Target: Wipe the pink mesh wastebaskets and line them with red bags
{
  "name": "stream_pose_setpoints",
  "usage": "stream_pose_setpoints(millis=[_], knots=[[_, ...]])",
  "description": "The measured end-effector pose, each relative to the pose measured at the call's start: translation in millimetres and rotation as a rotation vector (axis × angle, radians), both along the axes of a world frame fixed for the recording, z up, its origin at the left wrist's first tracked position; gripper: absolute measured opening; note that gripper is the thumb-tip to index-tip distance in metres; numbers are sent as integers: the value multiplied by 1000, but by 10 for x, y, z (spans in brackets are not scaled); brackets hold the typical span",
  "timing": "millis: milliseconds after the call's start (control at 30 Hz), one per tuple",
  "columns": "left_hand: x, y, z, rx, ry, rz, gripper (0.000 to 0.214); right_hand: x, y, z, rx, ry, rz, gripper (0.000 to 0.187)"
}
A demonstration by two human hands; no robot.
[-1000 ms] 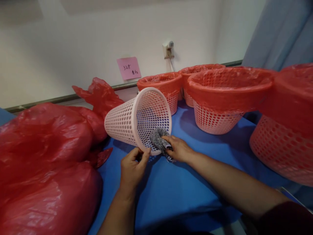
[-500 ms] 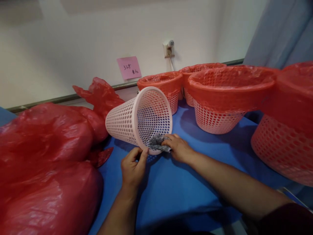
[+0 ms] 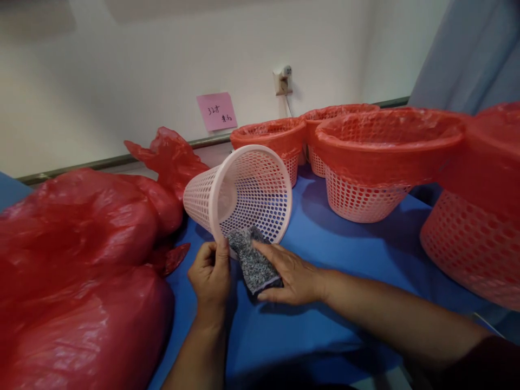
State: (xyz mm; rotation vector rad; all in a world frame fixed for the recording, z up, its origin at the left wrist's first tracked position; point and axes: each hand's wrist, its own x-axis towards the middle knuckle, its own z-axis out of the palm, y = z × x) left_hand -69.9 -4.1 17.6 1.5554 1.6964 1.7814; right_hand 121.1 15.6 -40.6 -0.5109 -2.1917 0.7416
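Note:
A pale pink mesh basket point(image 3: 211, 196) lies on its side on the blue table point(image 3: 309, 330), its mouth turned toward me. My left hand point(image 3: 210, 276) pinches the near rim of the basket with thumb and fingers. A grey speckled cloth point(image 3: 252, 261) hangs over the lower rim and onto the table. My right hand point(image 3: 293, 275) grips that cloth from the right, fingers curled round it.
Crumpled red plastic bags point(image 3: 77, 254) fill the left side of the table. Several pink baskets lined with red bags point(image 3: 377, 157) stand at the back and right, one very close point(image 3: 479, 216). A pink note point(image 3: 216, 110) and a wall socket point(image 3: 283, 81) are on the wall behind.
The basket has turned so its mouth faces me more. My right hand has drawn the grey cloth out of the basket and toward me. My left hand has shifted slightly left along the rim.

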Motion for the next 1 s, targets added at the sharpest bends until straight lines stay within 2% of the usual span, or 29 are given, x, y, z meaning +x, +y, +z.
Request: stream_pose_setpoints(millis=[100, 133, 167, 267, 333, 467, 533, 633, 733, 800, 867, 933, 1000], knots=[[-17, 26, -20, -3, -45, -16, 44, 10, 36, 13, -93, 10, 31, 56], [-13, 31, -29, -13, -56, -26, 45, -10, 47, 3, -116, 25, 4, 49], [-5, 32, -38, -28, -60, -40, 45, -42, 53, -11, -132, 36, -35, 48], [35, 20, -62, -74, -39, -80, 47, -189, 41, -63, -132, -6, -143, 66], [55, 8, -79, -88, -36, -91, 48, -284, 25, -82, -118, -44, -196, 70], [34, 7, -109, -75, -42, -74, 46, -333, 65, -62, -45, -61, -246, 62], [4, 16, -115, -41, -35, -46, 45, -270, 155, -37, -5, -164, -253, 58], [-26, 28, -116, 22, -62, -17, 44, -128, 359, 2, -11, -392, -408, 51], [-25, 31, -126, 13, -53, -53, 46, -41, 508, 42, -11, -502, -545, 43], [-32, 36, -142, -9, -48, -81, 47, -47, 497, 51, 62, -495, -497, 47], [-60, 49, -159, -3, -96, -87, 47, -90, 398, 26, 170, -439, -384, 56], [-99, 63, -163, 15, -154, -68, 47, -145, 267, -32, 268, -366, -273, 64], [-122, 68, -143, 30, -154, -37, 46, -189, 176, -98, 318, -330, -230, 68]])
